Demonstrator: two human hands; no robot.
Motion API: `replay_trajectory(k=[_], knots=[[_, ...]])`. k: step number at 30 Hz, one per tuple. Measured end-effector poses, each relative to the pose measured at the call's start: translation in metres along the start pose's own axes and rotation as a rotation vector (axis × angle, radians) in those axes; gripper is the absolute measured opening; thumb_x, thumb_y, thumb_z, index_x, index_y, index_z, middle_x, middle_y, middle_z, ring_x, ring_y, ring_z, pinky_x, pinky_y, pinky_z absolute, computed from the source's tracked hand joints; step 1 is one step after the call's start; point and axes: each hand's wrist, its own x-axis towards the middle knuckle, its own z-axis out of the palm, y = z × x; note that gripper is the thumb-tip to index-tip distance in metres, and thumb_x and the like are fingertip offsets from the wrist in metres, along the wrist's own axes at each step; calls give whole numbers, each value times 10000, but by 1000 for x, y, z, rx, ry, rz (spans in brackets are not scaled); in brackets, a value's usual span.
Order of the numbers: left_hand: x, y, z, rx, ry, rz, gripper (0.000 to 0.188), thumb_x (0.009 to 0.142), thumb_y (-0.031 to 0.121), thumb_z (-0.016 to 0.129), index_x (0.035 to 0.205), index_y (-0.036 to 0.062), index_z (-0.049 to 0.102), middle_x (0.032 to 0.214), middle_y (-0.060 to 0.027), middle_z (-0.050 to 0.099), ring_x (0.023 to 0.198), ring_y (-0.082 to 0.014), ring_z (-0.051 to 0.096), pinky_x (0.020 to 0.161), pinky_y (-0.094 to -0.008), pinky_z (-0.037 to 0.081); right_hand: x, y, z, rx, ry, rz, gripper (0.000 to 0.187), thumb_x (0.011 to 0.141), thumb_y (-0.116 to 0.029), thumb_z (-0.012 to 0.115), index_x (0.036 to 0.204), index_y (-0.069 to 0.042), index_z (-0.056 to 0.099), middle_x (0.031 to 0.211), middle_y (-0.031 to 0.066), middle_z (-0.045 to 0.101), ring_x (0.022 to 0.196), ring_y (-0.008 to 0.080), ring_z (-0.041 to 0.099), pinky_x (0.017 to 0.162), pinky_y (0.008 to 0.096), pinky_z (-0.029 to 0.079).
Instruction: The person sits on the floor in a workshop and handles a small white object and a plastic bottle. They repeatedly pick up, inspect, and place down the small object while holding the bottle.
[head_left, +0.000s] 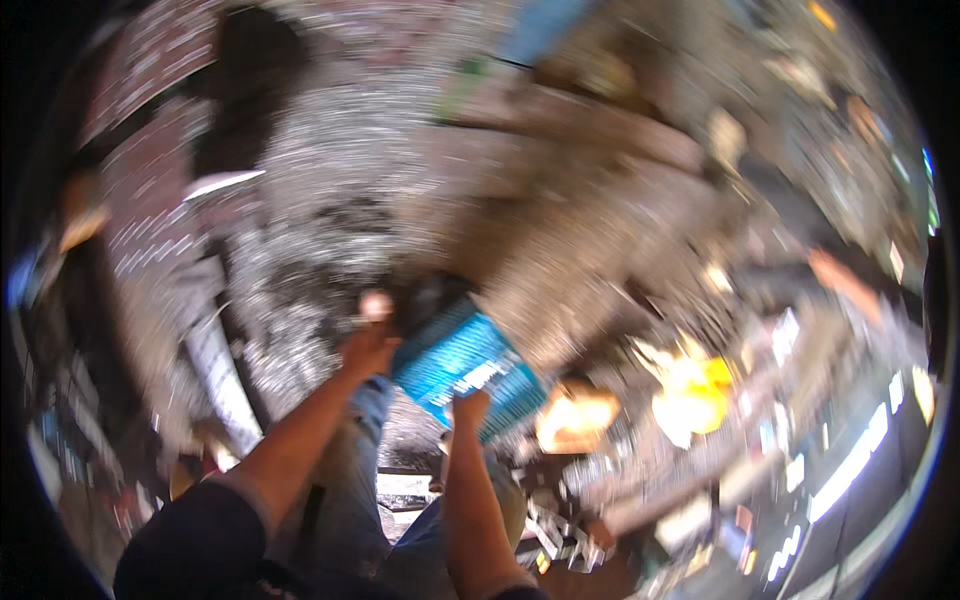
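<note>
Between my hands is a blue container (468,362) with pale printing, tilted. Its far end is dark, and blur hides whether that end is an opening. My left hand (370,345) is at its left edge, fingers closed against it, the thumb or a fingertip catching bright light. On the near side, my right hand (470,408) is closed in a fist at the container's lower edge. Dark grey loose material (300,330) lies on the ground just left of my left hand. Motion smears the fine detail of both hands.
Right of the container lie a bright yellow thing (690,395) and a glowing orange-white thing (577,415), both too blurred to name. Brownish slabs or boards (590,125) lie beyond. A long pale bar (220,370) leans on the left. Scattered clutter fills the right side.
</note>
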Motion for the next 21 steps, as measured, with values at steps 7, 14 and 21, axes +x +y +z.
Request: replay_trajectory(k=[7,14,21], knots=[[-24,-145,-45,-482,76,58,451,982,231,700,1384,65,582,1342,-166,655,1119,-302,693,943,-415,558,-18,-52,-31,-59,96,-20,1203,777,-463,844,1653,-123,93,1660,321,171,1247,421,601,874,527,583],[-51,-269,-94,-186,127,-112,468,893,292,768,1279,65,632,1214,-172,685,1049,-305,684,916,-426,546,-16,-57,-46,-130,-26,112,968,813,-558,755,1585,-125,362,1665,200,289,1202,406,643,987,601,516],[-36,-176,-137,-190,105,-251,480,911,320,746,1320,95,635,1190,-115,739,1008,-280,731,862,-431,577,53,-112,-110,-521,-649,-15,666,857,-583,737,1345,-134,683,1403,134,649,1266,375,634,1019,622,497]])
